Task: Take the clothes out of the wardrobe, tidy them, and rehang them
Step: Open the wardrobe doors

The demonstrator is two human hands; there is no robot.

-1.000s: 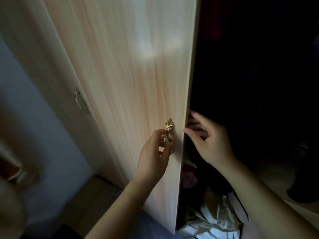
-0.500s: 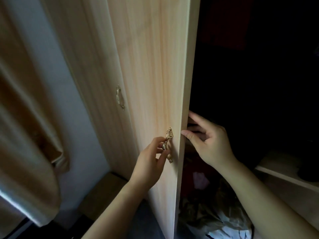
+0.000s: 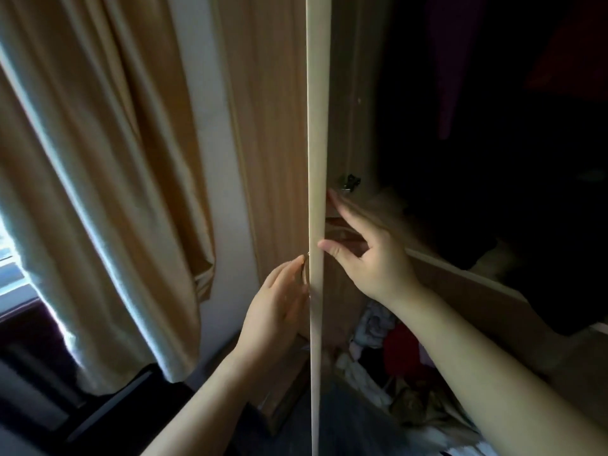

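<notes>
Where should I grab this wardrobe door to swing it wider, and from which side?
Probably the free vertical edge of the wardrobe door, from the front: it faces you edge-on, thin enough to pinch between thumb and fingers. The right hand sits there, thumb on the edge, fingers along the inner face. The left hand lies on the outer face.

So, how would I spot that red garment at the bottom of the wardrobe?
Find the pale door edge running down the middle of the view. Right of it, low inside the dark wardrobe, lies a heap of clothes. The red garment is the heap's only bright red piece, right of whitish-grey cloth.
</notes>
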